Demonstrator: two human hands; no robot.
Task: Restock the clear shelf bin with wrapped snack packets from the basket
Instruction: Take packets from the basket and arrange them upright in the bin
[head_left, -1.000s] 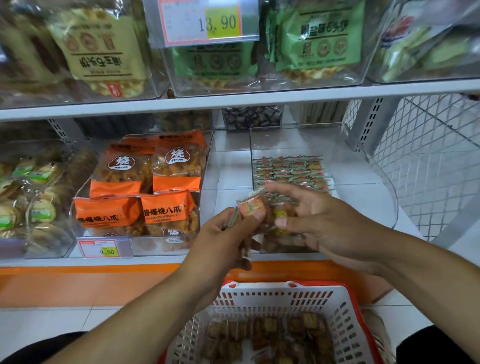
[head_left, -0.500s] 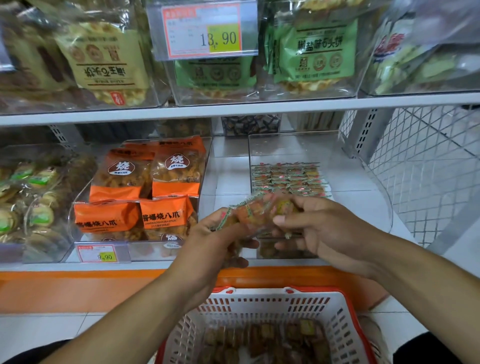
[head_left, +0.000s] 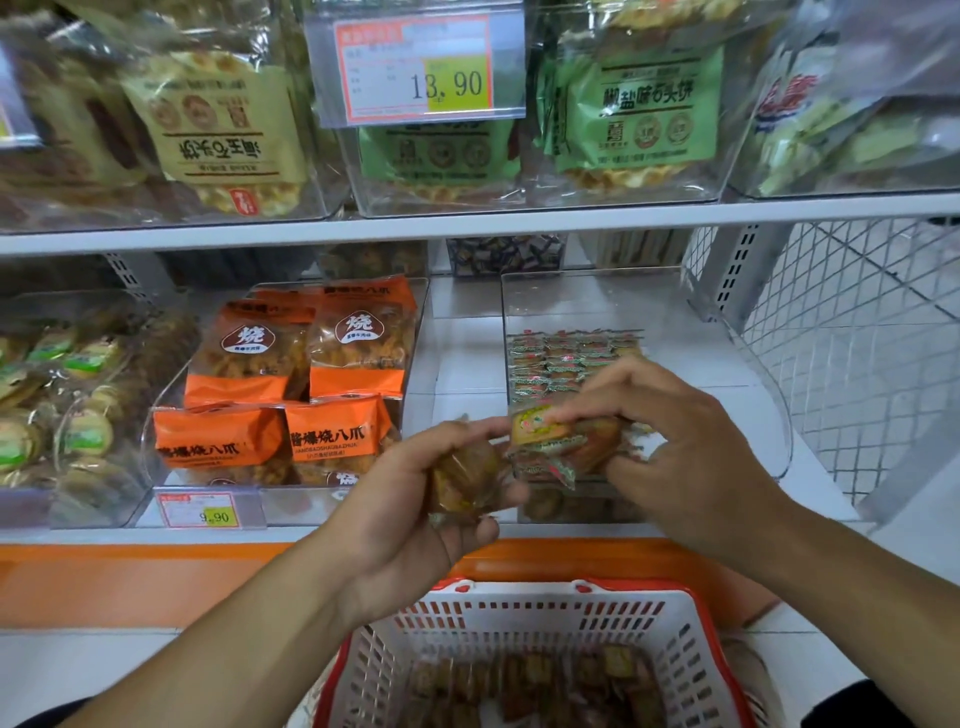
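Clear-wrapped snack packets (head_left: 563, 441) pinched in right hand (head_left: 691, 457), a few more clutched in left hand (head_left: 415, 499), apparently to sort before placing. Held just before clear shelf bin (head_left: 769, 395) (neat rows already at its back). Basket (head_left: 524, 618) below, more packets inside. White shop shelf (head_left: 467, 228), orange bags (head_left: 291, 389) alongside.

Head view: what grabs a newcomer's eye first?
Centre frame, the left hand and right hand each hold small clear-wrapped snack packets in front of the clear plastic shelf bin, which has neat rows of packets at its back. Left of it sit bright orange snack bags; below, the white slotted basket with red rim holds more packets.
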